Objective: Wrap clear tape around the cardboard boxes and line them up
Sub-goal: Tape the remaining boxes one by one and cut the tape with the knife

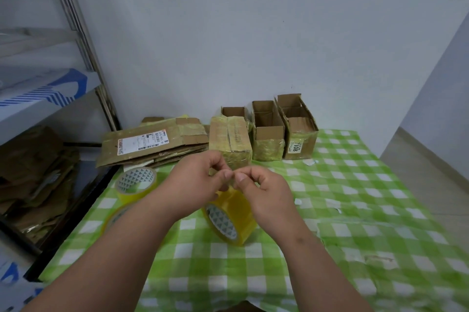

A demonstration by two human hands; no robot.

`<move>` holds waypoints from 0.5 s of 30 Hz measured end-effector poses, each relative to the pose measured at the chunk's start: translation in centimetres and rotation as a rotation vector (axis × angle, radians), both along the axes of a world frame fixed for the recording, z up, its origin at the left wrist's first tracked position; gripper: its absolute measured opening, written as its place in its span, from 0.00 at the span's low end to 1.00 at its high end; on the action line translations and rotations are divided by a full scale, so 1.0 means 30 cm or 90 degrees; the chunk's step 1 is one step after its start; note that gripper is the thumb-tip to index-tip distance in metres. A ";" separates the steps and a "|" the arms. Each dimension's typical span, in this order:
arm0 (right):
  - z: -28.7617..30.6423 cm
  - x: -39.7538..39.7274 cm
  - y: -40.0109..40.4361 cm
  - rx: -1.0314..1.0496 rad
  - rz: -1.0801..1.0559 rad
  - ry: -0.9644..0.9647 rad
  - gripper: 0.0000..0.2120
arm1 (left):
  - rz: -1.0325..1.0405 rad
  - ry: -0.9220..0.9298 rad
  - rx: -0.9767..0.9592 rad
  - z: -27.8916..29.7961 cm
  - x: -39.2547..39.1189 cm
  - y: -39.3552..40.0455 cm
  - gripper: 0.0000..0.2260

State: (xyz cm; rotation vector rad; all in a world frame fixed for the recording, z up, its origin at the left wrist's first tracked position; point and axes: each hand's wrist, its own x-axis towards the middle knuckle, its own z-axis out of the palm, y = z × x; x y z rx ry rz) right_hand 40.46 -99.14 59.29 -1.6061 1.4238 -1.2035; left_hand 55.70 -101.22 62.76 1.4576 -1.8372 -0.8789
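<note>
A roll of clear yellowish tape [229, 217] stands on its edge on the table below my hands. My left hand [200, 179] and my right hand [264, 189] meet above it, each pinching the loose end of the tape strip [229, 177] between thumb and fingers. Just behind my hands lies a closed, tape-wrapped cardboard box [229, 141]. To its right stand two open wrapped boxes, one in the middle [267, 131] and one with a 7108 label [298, 129]. Another open box [233, 111] sits behind the closed one.
A stack of flattened cardboard [152, 144] lies at the back left of the green checked tablecloth [368, 210]. Two more tape rolls [135, 182] sit at the left edge. A metal shelf [50, 83] with cardboard stands to the left. The wall is close behind.
</note>
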 end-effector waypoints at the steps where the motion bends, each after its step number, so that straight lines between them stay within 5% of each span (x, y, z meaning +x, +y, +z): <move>1: 0.004 0.004 0.005 -0.004 0.000 -0.009 0.06 | -0.005 -0.005 -0.006 0.003 0.001 -0.001 0.06; 3: 0.007 0.012 0.016 -0.017 -0.001 -0.017 0.06 | -0.018 -0.006 -0.014 0.005 0.006 -0.003 0.08; 8: -0.030 -0.025 0.020 0.030 -0.001 -0.165 0.37 | -0.028 0.113 0.028 0.003 0.022 0.011 0.08; 12: -0.053 -0.081 0.009 0.137 0.061 -0.070 0.21 | -0.004 0.259 0.045 0.043 0.031 0.014 0.07; 15: -0.058 -0.106 0.014 0.164 0.135 -0.120 0.23 | 0.020 0.308 0.034 0.071 0.030 0.005 0.08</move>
